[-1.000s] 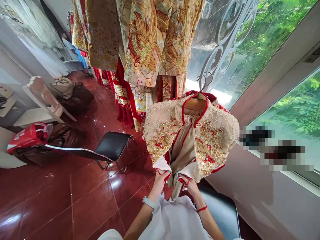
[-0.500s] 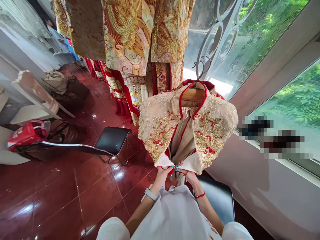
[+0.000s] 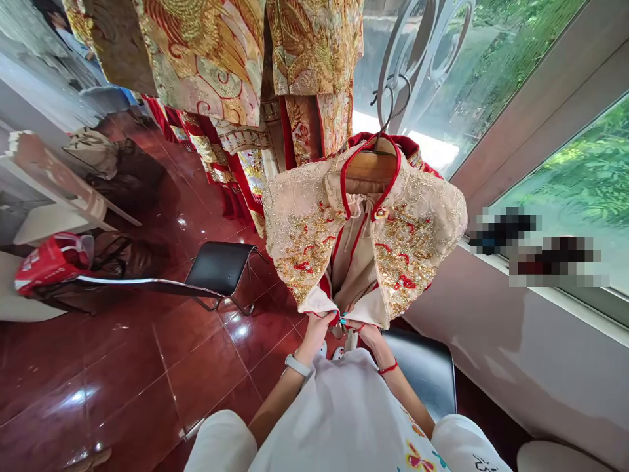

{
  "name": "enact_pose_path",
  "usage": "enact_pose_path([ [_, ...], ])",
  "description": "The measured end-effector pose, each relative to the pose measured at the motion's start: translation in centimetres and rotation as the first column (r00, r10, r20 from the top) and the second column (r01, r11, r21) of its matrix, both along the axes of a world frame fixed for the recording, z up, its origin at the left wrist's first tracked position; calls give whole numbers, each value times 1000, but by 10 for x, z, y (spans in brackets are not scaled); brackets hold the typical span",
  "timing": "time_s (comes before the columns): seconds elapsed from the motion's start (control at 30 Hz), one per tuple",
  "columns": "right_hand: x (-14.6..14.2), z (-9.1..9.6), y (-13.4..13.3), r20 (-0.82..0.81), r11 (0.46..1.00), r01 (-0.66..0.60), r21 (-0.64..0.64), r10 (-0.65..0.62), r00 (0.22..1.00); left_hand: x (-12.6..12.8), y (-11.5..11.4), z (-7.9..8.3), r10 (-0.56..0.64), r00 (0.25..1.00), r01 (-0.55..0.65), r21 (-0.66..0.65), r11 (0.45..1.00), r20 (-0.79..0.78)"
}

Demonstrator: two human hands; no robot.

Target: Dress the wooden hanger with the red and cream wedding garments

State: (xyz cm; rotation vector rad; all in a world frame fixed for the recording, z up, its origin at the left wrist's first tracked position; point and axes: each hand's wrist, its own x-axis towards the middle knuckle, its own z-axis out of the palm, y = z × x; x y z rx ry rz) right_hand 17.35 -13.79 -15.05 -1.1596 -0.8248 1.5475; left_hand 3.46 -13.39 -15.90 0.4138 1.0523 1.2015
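Observation:
A cream jacket [image 3: 413,236] with gold beading, red embroidery and a red-piped collar hangs from a hanger [image 3: 371,167] in front of me. Both of its front edges are folded back at the bottom, showing the white lining. My left hand [image 3: 320,326] pinches the left front edge. Close beside it, my right hand [image 3: 366,331] grips the right front edge, and the fingertips of both hands nearly meet. Whatever small part lies between the fingertips is too small to make out. Inside the jacket, beige cloth [image 3: 351,262] with tied cords is visible.
Several gold-embroidered garments [image 3: 211,59] hang behind the jacket. On the left stand a black chair [image 3: 221,267] and a red bag [image 3: 52,265]. A second black seat [image 3: 422,370] is close by my right arm. Windows [image 3: 565,190] with a sill run along the right.
The view has shifted slightly, so the jacket and hands sit a little higher and further left. Both hands keep their hold on the jacket's front edges.

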Motion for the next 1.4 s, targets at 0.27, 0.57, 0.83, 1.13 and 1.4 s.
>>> enact_pose_path([
  [0.27, -3, -12, -1, -35, 998, -56, -28, 55, 998, -1, -1, 8, -22, 1000, 22, 28, 999, 12],
  [0.57, -6, -31, -3, -24, 999, 10, -30, -11, 1000, -1, 0, 3, -25, 1000, 25, 26, 999, 1],
  [0.83, -13, -41, -2, -13, 999, 13, -51, -13, 1000, -1, 4, -1, 7, 1000, -7, 47, 999, -9],
  [1.13, -21, -47, -11, 15, 996, 47, -80, -45, 999, 3, 2, -10, 125, 988, -117, 97, 988, -86],
  [1.4, -20, -46, -13, 16, 998, 29, -59, -28, 999, 5, 0, -4, 134, 984, -123, 103, 987, -116],
])
